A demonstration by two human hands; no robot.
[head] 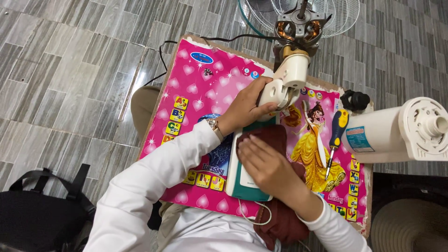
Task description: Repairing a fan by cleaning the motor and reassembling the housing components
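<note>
My left hand (246, 109), a watch on its wrist, grips the cream plastic neck of a fan motor assembly (285, 81) whose bare copper windings show at the top. My right hand (268, 165) presses a dark maroon cloth (267, 135) flat onto a white and teal fan part (242, 179) lying on a pink children's board (200, 88) across my lap. The cloth trails down past the board's near edge toward my body.
A blue and yellow screwdriver (335, 140) lies on the board to the right. A black knob (354, 100) sits near the far right corner. A large white fan housing (401, 130) lies at right, a wire fan guard (298, 14) behind. Black bag (42, 210) at left on tiled floor.
</note>
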